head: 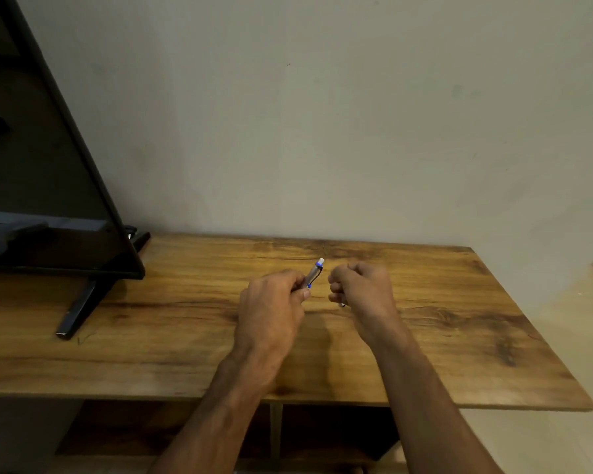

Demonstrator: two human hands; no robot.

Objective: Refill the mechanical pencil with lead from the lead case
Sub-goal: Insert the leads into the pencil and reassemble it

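Two bare hands hang close together over the wooden table [192, 340] in the head view. The left hand [273, 302] grips the lower part of the mechanical pencil [313, 273] between thumb and fingers; the barrel rises out of the fist, tilted up and toward the right hand [362, 285], its white eraser end topmost above a blue ring. The right hand, just beside the pencil's top but apart from it, is curled into a loose fist, and a small pale thing [342, 304] pokes out beneath it; whether that is the lead case cannot be told. Far off to the left hand's side stands a dark screen [48, 200] on a black foot.
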